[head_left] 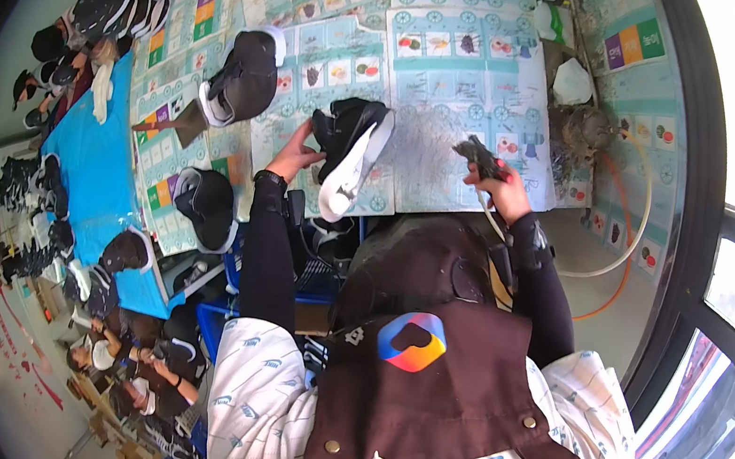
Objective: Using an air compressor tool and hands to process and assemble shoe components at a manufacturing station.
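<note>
At the near edge of the covered table, my left hand (294, 158) grips a black shoe with a white sole (353, 166) by its side. The shoe is tilted, with its sole turned toward the right. To its right, my right hand (508, 193) is closed around a dark, grimy hand tool (481, 158), whose exact kind I cannot make out. A pale hose or cord seems to run down from it. Beyond my left hand, another black shoe (247, 79) rests on the table. A black shoe piece (205, 207) lies at the left edge.
A brown pointed piece (186, 123) lies on the printed table cover (450, 90). On the left stands a blue surface (91, 160) with shoes around it. Yellow and orange hoses (630, 231) hang at the right, near a window frame (697, 184). Other people (146, 377) work at lower left.
</note>
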Action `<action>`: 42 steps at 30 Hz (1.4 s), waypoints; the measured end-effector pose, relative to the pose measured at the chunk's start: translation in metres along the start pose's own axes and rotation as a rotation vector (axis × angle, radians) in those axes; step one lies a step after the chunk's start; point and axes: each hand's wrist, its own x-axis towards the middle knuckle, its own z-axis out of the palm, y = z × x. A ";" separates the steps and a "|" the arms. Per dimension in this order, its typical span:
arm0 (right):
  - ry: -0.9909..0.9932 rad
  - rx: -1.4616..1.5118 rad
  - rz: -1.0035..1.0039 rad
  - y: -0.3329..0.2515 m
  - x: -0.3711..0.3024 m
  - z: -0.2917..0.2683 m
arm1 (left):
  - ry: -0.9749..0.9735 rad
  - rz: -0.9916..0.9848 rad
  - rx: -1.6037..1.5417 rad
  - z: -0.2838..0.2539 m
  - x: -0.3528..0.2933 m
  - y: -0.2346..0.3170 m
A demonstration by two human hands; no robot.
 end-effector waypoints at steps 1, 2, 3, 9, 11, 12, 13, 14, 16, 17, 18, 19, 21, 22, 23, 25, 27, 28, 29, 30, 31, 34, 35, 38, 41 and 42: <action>0.043 0.017 -0.018 -0.002 -0.007 -0.007 | -0.095 -0.016 0.017 0.002 0.014 0.004; 0.087 -0.018 0.056 -0.005 -0.018 -0.021 | -0.133 -0.056 0.055 0.004 0.026 0.008; 0.118 -0.033 0.008 -0.010 -0.033 -0.032 | -0.076 -0.110 0.098 0.024 0.037 0.006; 0.208 -0.080 0.022 -0.030 -0.046 -0.036 | 0.284 0.121 0.274 0.031 0.009 0.067; 0.185 -0.103 0.059 -0.037 -0.039 -0.037 | 0.295 0.199 0.325 0.043 -0.010 0.094; 0.179 -0.098 0.045 -0.039 -0.035 -0.033 | 0.376 0.436 0.580 0.047 -0.017 0.108; 0.172 -0.091 0.029 -0.042 -0.029 -0.030 | 0.392 0.394 0.592 0.049 -0.027 0.120; 0.137 -0.092 0.021 -0.046 -0.024 -0.029 | 0.431 0.441 0.679 0.047 -0.034 0.132; 0.099 -0.080 -0.008 -0.051 -0.015 -0.026 | 0.569 0.636 0.826 0.043 -0.045 0.153; 0.068 -0.066 -0.043 -0.053 -0.011 -0.023 | 0.654 0.608 0.918 0.040 -0.051 0.161; 0.049 -0.073 -0.065 -0.054 -0.007 -0.021 | 0.687 0.574 0.945 0.035 -0.055 0.167; 0.050 -0.069 -0.054 -0.055 -0.003 -0.019 | 0.722 0.556 0.974 0.030 -0.057 0.171; 0.023 -0.086 -0.078 -0.054 0.003 -0.018 | 0.902 0.682 1.018 0.033 -0.060 0.161; 0.021 -0.115 -0.095 -0.053 0.004 -0.019 | 0.976 0.582 0.783 0.038 -0.061 0.149; 0.024 -0.106 -0.096 -0.054 0.007 -0.020 | 1.027 0.556 0.548 0.039 -0.058 0.135; -0.001 -0.127 -0.138 -0.050 0.007 -0.023 | 0.877 0.171 0.706 0.017 -0.054 0.114; 0.010 -0.136 -0.099 -0.047 -0.001 -0.031 | 0.909 0.092 0.895 0.024 -0.062 0.086; 0.008 -0.118 -0.085 -0.046 -0.002 -0.034 | 0.928 0.156 1.010 0.025 -0.072 0.080; 0.009 -0.097 -0.072 -0.044 -0.004 -0.040 | 0.899 0.131 1.128 0.026 -0.083 0.077; 0.019 -0.159 -0.098 -0.041 -0.008 -0.046 | 0.931 0.096 1.145 0.028 -0.092 0.077; 0.040 -0.156 -0.064 -0.038 -0.011 -0.052 | 0.957 0.082 1.196 0.031 -0.098 0.082; 0.019 -0.328 0.030 -0.027 -0.017 -0.059 | 0.784 0.219 1.336 0.057 -0.069 0.104; -0.008 -0.301 0.003 -0.024 -0.018 -0.060 | 0.684 0.337 1.328 0.075 -0.045 0.109; 0.006 -0.502 -0.187 -0.018 -0.021 -0.057 | 0.322 0.337 1.061 0.139 0.042 0.123; 0.032 -0.527 -0.253 -0.016 -0.026 -0.058 | 0.248 0.261 1.044 0.190 0.095 0.134; 0.060 -0.570 -0.273 -0.016 -0.026 -0.058 | 0.184 0.251 1.025 0.200 0.102 0.137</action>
